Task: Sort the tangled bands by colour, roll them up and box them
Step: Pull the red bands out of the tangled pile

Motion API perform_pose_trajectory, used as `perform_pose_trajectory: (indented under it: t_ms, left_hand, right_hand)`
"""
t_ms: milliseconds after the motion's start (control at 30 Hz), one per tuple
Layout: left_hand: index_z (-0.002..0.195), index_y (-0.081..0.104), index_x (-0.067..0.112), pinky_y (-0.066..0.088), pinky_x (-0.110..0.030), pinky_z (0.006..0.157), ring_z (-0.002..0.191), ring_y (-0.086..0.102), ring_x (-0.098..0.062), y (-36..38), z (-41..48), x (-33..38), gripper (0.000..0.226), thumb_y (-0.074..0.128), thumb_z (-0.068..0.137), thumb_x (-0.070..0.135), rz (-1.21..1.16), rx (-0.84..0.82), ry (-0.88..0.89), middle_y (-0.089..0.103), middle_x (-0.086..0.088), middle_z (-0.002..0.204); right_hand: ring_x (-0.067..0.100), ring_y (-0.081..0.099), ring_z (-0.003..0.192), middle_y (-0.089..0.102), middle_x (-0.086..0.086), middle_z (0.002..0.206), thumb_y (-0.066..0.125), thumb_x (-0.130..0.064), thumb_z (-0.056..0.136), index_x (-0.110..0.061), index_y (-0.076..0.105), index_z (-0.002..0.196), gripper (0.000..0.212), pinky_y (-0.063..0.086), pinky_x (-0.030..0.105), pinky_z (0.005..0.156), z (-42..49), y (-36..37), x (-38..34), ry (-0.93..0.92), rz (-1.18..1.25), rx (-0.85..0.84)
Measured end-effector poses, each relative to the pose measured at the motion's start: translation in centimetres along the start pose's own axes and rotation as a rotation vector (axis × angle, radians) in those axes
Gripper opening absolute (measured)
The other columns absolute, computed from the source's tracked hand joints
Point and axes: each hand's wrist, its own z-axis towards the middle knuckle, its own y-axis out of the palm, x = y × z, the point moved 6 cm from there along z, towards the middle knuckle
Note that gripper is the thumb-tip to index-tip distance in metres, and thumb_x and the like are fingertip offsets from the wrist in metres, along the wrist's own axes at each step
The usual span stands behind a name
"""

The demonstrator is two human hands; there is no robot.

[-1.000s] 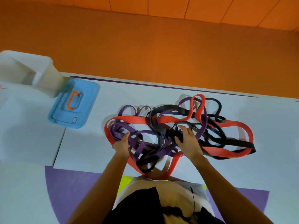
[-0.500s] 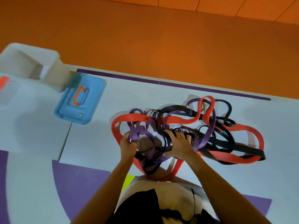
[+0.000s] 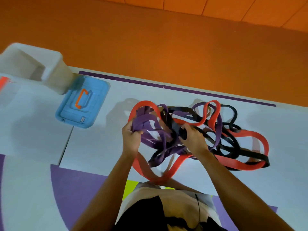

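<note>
White floor mat (image 3: pixel 93 147) with purple shapes, orange wall beyond the hands. Small label on the blue lid (image 3: pixel 98 97), well to the left of the left hand (image 3: pixel 131 139) — too small to read. Between and to the right of both hands, on the mat: tangle of bands (image 3: pixel 208 130), flat loops of red, purple and black threaded through one another. Left hand with fingers curled tight round a raised bunch of purple bands (image 3: pixel 145 121). Right hand (image 3: pixel 193 139) with fingers curled round a black band (image 3: pixel 182 133) mid-knot. Beyond the lid, pale open box (image 3: pixel 55 77). Red band (image 3: pixel 250 135) looping widest — one bend near the body, under both forearms.
</note>
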Motion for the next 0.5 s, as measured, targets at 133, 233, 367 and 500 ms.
perform_pose_trajectory:
  t_ms: [133, 233, 367, 500]
  left_hand:
    - [0.099, 0.075, 0.016, 0.054, -0.034, 0.066, 0.077, 0.063, -0.024, -1.2, 1.0, 0.2, 0.054, 0.052, 0.072, -0.024, -0.002, -0.019, 0.001, 0.069, -0.010, 0.085]
    - [0.093, 0.073, 0.019, 0.049, -0.028, 0.066, 0.076, 0.059, -0.019, -2.2, 0.3, -1.7, 0.050, 0.050, 0.067, -0.018, 0.112, -0.025, -0.067, 0.069, -0.003, 0.081]
    - [0.092, 0.065, 0.011, 0.053, -0.022, 0.062, 0.074, 0.062, -0.018, -2.8, -1.9, -5.5, 0.030, 0.062, 0.063, 0.003, 0.208, -0.111, -0.267, 0.068, 0.001, 0.075]
    - [0.130, 0.053, -0.001, 0.060, -0.057, 0.094, 0.104, 0.071, -0.041, -4.9, -2.4, -8.4, 0.049, 0.078, 0.089, 0.005, 0.109, 0.069, -0.427, 0.069, -0.023, 0.117]
  right_hand:
    - [0.018, 0.073, 0.084, 0.072, -0.003, 0.095, 0.080, -0.024, 0.091, -0.028, 0.051, 0.108, 0.034, 0.051, 0.018, 0.064, -0.6, -2.9, 2.0, 0.099, 0.180, 0.186]
    - [0.019, 0.074, 0.089, 0.074, -0.003, 0.101, 0.078, -0.026, 0.094, -0.035, 0.050, 0.113, 0.036, 0.061, 0.033, 0.071, -1.9, -3.5, 2.8, 0.157, 0.231, 0.231]
    - [0.026, 0.073, 0.104, 0.075, 0.001, 0.112, 0.075, -0.036, 0.095, -0.034, 0.048, 0.127, 0.042, 0.062, 0.049, 0.088, -3.2, -2.4, 3.1, 0.203, 0.229, 0.153]
    - [0.035, 0.066, 0.113, 0.070, 0.009, 0.117, 0.074, -0.044, 0.093, -0.030, 0.044, 0.142, 0.059, 0.057, 0.053, 0.095, -3.8, -1.1, 2.5, 0.200, 0.200, 0.067]
